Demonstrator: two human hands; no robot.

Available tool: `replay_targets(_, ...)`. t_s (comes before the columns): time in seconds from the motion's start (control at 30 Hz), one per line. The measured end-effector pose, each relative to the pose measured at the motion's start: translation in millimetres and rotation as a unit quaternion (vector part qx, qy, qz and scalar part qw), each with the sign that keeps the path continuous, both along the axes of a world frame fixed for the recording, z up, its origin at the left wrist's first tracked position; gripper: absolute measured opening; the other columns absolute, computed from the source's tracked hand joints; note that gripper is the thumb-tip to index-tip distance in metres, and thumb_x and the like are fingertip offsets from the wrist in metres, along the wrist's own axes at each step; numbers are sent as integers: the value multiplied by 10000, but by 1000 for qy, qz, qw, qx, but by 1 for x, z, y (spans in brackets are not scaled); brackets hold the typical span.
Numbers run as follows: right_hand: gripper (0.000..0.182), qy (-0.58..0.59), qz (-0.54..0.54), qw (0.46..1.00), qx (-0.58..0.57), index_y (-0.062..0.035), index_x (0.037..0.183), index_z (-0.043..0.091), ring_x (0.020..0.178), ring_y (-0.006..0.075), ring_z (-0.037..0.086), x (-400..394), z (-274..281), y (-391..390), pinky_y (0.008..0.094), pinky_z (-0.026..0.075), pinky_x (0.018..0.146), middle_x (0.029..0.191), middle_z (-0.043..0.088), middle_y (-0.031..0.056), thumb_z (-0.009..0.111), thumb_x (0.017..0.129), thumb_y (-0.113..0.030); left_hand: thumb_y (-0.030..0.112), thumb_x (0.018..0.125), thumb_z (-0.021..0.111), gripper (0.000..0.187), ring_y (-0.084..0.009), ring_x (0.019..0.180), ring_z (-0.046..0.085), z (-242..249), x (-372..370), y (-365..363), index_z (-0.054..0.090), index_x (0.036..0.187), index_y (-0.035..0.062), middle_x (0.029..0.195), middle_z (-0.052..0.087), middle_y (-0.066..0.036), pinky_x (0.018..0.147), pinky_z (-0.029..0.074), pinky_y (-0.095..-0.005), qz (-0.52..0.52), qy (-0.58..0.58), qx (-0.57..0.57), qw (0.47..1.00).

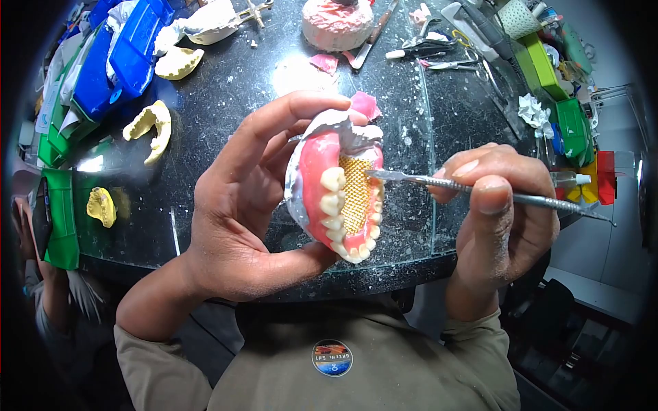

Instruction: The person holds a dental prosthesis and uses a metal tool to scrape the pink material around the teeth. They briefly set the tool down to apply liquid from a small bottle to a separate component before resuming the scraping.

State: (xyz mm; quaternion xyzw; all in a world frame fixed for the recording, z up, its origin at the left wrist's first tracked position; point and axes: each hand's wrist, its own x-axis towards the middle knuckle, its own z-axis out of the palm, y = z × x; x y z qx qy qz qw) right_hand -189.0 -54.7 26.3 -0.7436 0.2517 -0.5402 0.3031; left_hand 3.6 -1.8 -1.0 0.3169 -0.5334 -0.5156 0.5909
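My left hand grips a denture model, thumb at its lower end and fingers over the top. The model has a white plaster base, pink wax gums, a row of cream teeth and a gold-coloured mesh across the palate. My right hand pinches a metal wax carver like a pen. Its flat blade lies at the right edge of the mesh, by the pink wax; whether it touches is hard to tell. The carver's thin other end sticks out past my right hand.
Pink wax pieces lie on the black table behind the model. Farther back are a wax-topped pot, a knife and pliers. Yellowish plaster pieces and blue bins stand left, a green container right.
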Motion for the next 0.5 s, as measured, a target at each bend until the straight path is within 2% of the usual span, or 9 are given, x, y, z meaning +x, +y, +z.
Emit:
replay_targets(0.17, 220, -64, -105, 992, -3, 26, 898, 546, 659, 168, 539, -44, 1, -3, 239, 414, 555, 768, 570, 117, 508, 909, -190, -17, 539, 706, 930, -254, 1117, 497, -2, 6, -1, 219, 1332, -28, 1261, 403, -243, 931, 424, -340, 11, -34, -17, 999)
replay_targets(0.23, 153, -85, -251, 964, 37, 37, 922, 567, 624, 143, 560, -83, -16, 0, 214, 420, 556, 787, 618, 126, 578, 859, -102, 7, 545, 722, 933, -265, 1111, 502, -2, 8, 0, 223, 1333, -17, 1262, 405, -226, 935, 422, -349, 13, -48, -18, 999)
replay_targets(0.3, 141, -48, -324, 940, 96, 52, 913, 601, 662, 123, 567, -121, -38, 15, 220, 445, 599, 827, 621, 133, 607, 834, -65, 22, 559, 726, 926, -286, 1097, 513, -2, 6, 1, 222, 1336, -3, 1264, 404, -201, 936, 426, -370, 0, -38, -5, 999)
replay_targets(0.37, 124, -13, -369, 923, 110, 61, 910, 615, 687, 135, 582, -142, -56, 32, 235, 477, 647, 831, 620, 127, 616, 816, -20, 21, 573, 728, 920, -300, 1068, 533, -2, -2, 3, 220, 1341, 8, 1267, 400, -190, 913, 448, -373, 10, -28, 16, 999)
replay_targets(0.43, 116, -27, -387, 912, 136, 68, 907, 623, 710, 141, 592, -150, -66, 47, 242, 491, 685, 843, 619, 124, 615, 807, 11, 3, 586, 726, 914, -307, 1026, 561, -2, -11, 6, 217, 1346, 14, 1271, 393, -193, 866, 489, -359, 35, -16, 49, 998)
replay_targets(0.5, 112, -35, -387, 914, 115, 65, 906, 623, 701, 137, 593, -152, -72, 51, 236, 494, 666, 837, 616, 117, 614, 811, 5, -5, 603, 719, 894, -301, 1010, 571, -1, -14, 7, 222, 1346, 14, 1274, 393, -195, 836, 508, -340, 42, -23, 45, 998)
